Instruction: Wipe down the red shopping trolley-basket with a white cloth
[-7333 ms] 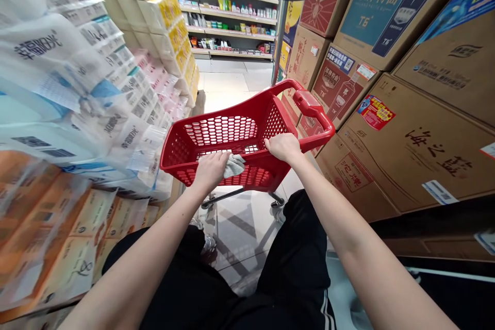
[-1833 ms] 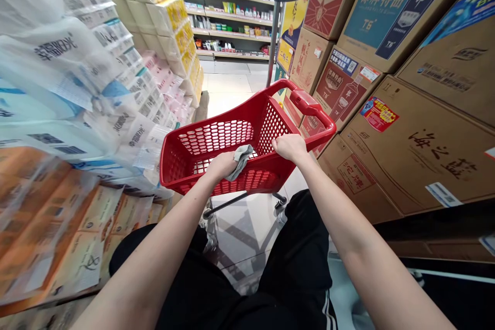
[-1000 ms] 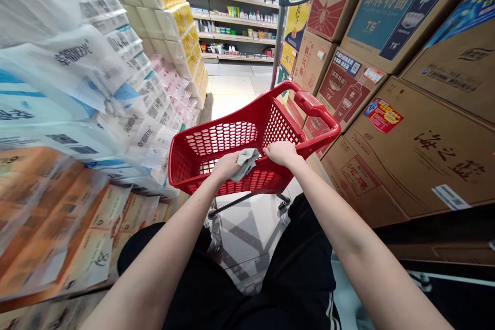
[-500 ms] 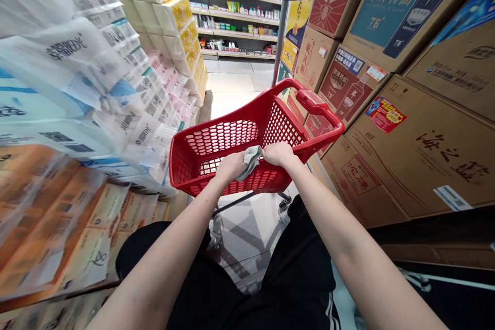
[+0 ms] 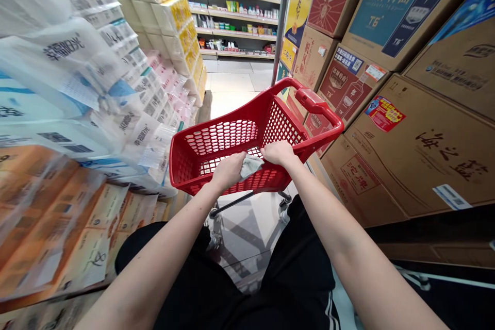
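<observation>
A red plastic shopping cart (image 5: 216,126) with mesh walls stands across the aisle before me, its handle (image 5: 319,105) toward the right. At the cart's near rim, my left hand (image 5: 229,169) is closed on a pale grey cloth (image 5: 251,166). The cloth drapes over the rim between my hands. Just to the right, my right hand (image 5: 279,153) is also closed, with its fingertips at the cloth's other end. The palm side of both hands is hidden.
Wrapped tissue packs (image 5: 65,67) are piled high on the left. Cardboard cartons (image 5: 429,149) form a wall on the right. A grey metal post (image 5: 281,36) rises behind the cart handle. Shelves of small goods (image 5: 242,15) stand beyond the tiled floor (image 5: 232,82).
The cloth has gone from bunched upright between my hands to lying flatter over the near rim. My left hand has shifted slightly left. The cart has stayed in place.
</observation>
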Demonstrator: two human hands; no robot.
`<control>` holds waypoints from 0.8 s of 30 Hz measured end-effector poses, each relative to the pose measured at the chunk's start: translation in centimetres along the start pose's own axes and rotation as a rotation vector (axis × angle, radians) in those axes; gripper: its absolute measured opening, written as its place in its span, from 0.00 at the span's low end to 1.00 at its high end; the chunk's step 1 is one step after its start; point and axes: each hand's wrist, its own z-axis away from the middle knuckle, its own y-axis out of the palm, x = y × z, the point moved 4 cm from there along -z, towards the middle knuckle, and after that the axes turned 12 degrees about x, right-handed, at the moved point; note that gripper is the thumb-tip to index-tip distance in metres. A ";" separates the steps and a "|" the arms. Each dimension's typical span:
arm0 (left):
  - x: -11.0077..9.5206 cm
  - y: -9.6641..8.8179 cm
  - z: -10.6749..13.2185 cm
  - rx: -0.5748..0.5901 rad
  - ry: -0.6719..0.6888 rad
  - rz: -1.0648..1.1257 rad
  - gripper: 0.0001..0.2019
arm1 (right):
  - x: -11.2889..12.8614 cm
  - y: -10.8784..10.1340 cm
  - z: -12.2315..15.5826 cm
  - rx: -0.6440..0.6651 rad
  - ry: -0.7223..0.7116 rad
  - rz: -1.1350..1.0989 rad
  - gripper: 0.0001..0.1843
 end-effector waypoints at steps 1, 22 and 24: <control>0.0 -0.1 -0.2 0.019 -0.023 0.011 0.18 | 0.0 0.0 0.1 0.003 0.001 -0.001 0.28; -0.2 1.4 2.0 -0.131 0.023 -0.136 0.14 | -0.7 0.0 0.5 -0.040 -0.004 0.010 0.26; -0.1 1.1 1.6 -0.091 -0.030 -0.087 0.10 | -0.7 0.1 0.3 -0.054 -0.003 0.014 0.26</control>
